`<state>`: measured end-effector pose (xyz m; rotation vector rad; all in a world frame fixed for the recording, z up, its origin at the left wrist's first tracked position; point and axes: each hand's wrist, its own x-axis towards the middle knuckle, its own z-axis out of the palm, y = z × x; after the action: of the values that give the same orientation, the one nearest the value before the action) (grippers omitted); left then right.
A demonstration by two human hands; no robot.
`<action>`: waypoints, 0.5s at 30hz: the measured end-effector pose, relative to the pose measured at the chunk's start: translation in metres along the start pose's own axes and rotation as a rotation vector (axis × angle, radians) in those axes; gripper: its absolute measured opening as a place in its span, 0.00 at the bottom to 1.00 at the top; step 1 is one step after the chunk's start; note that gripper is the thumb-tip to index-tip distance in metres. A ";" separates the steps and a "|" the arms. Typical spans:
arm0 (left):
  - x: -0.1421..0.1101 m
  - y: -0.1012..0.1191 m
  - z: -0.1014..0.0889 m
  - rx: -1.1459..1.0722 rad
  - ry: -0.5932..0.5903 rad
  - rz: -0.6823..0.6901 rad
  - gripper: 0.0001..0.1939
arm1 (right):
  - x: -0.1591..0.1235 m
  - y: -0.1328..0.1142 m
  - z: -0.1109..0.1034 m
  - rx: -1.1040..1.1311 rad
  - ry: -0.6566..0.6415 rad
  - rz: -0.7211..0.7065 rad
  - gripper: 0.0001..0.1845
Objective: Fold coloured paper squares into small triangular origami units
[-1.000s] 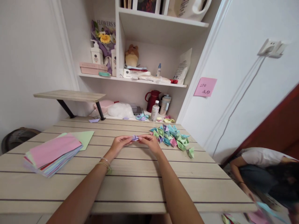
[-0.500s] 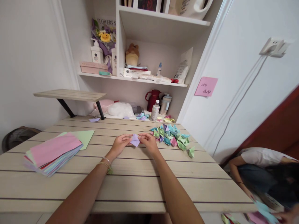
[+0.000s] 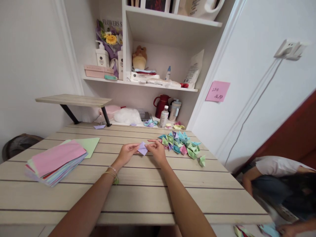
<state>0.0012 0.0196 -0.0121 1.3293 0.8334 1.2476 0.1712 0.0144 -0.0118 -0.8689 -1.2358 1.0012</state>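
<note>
Between my two hands is a small folded piece of purple paper (image 3: 142,148), diamond-shaped, held just above the table. My left hand (image 3: 127,153) pinches its left corner between thumb and fingers. At its right edge, my right hand (image 3: 158,152) has thumb and index finger closed on the paper. Right beside that hand lies a pile of folded paper boats (image 3: 181,142) in green, blue, pink and purple. To the left rests a stack of coloured paper sheets (image 3: 59,158), pink on top, with a green sheet sticking out.
A small raised shelf (image 3: 74,99) on black legs stands at the table's back left. Behind the table are a bottle (image 3: 164,117), a red jug (image 3: 161,106) and more folded paper (image 3: 150,123). Another person (image 3: 278,181) crouches at the right, handling blue paper.
My right fingers have shifted slightly on the purple paper, the index finger lifting a little. The other person's hand and blue paper have moved lower.
</note>
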 end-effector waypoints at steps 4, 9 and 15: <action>-0.001 -0.002 0.002 0.045 -0.035 -0.012 0.21 | 0.000 0.003 0.000 -0.027 -0.010 0.019 0.17; 0.000 -0.004 0.002 0.073 -0.051 -0.026 0.21 | -0.001 -0.003 -0.002 0.013 -0.162 0.051 0.20; 0.001 -0.003 0.000 0.107 -0.063 -0.001 0.21 | 0.000 -0.005 -0.003 -0.048 -0.220 0.060 0.23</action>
<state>0.0020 0.0207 -0.0150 1.4459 0.8663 1.1682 0.1752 0.0128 -0.0078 -0.8539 -1.4311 1.1425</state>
